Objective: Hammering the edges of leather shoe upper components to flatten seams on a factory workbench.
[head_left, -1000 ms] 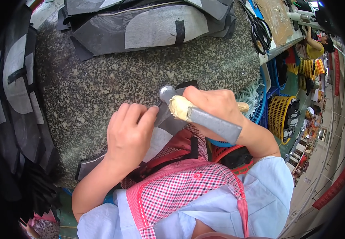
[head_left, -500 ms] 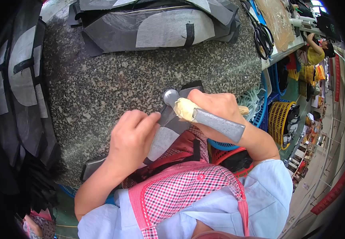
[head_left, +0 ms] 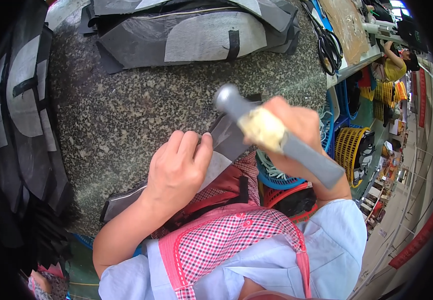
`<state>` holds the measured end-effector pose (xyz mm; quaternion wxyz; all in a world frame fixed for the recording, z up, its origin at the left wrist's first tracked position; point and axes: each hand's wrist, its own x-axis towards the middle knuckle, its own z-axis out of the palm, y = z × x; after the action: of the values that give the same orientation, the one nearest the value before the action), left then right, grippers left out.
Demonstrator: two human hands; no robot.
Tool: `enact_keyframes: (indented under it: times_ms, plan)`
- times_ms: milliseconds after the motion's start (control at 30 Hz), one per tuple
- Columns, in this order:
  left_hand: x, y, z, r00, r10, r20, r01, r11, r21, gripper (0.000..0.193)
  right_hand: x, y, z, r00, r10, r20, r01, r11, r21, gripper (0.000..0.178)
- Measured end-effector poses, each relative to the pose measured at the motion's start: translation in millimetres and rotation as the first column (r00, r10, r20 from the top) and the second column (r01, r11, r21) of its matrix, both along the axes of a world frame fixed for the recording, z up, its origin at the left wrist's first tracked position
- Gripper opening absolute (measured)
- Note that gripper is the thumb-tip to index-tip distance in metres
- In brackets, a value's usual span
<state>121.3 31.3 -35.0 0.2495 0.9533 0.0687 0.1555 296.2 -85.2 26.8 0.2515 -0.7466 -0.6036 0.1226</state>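
A hammer (head_left: 314,161) is in my right hand (head_left: 292,122), whose fingers are wrapped round the handle. Its steel head has a round face at one end, and yellowish wrapping covers the middle. The head is raised above a dark grey sheet piece (head_left: 230,136) and looks slightly blurred. This piece has a light grey patch and lies slantwise along the near edge of the stone slab (head_left: 126,110). With fingers bent over the piece, my left hand (head_left: 179,167) grips it at its middle. My left forearm hides part of its near end.
Stacked dark grey pieces with light patches (head_left: 201,40) lie at the slab's far side, and more pieces (head_left: 26,100) at the left. Black-handled scissors (head_left: 330,50) rest at the far right. Blue (head_left: 276,181), red (head_left: 296,216) and yellow baskets (head_left: 346,155) stand right of the slab.
My right hand has lifted the hammer off the piece, up and closer to me. My left hand has shifted slightly to the right along the piece, fingers more bent.
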Motion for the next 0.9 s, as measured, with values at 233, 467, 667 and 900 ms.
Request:
enact_keyframes:
  times_ms: [233, 467, 667, 900]
  plan:
    - [-16.6, 13.5, -0.9, 0.991, 0.125, -0.051, -0.134, 0.881, -0.454, 0.025, -6.2, -4.8, -19.3, 0.996, 0.072, -0.058, -0.083, 0.973, -0.213, 0.023]
    - [-15.4, 4.4, -0.9, 0.998, -0.047, 0.049, 0.047, 0.999, 0.014, 0.03, -14.5, 1.8, -3.4, 0.984, 0.147, 0.103, -0.155, 0.985, 0.071, 0.024]
    - [-16.9, 1.8, 0.8, 0.999, -0.026, 0.039, 0.026, 1.0, 0.005, 0.027, -15.1, 2.8, -6.2, 0.988, 0.13, 0.08, -0.137, 0.986, 0.092, 0.024]
    - [-31.0, 11.0, -2.4, 0.991, 0.135, -0.026, -0.133, 0.9, -0.415, 0.023, -26.4, -8.2, -30.1, 0.993, 0.118, -0.02, -0.119, 0.988, -0.099, 0.022]
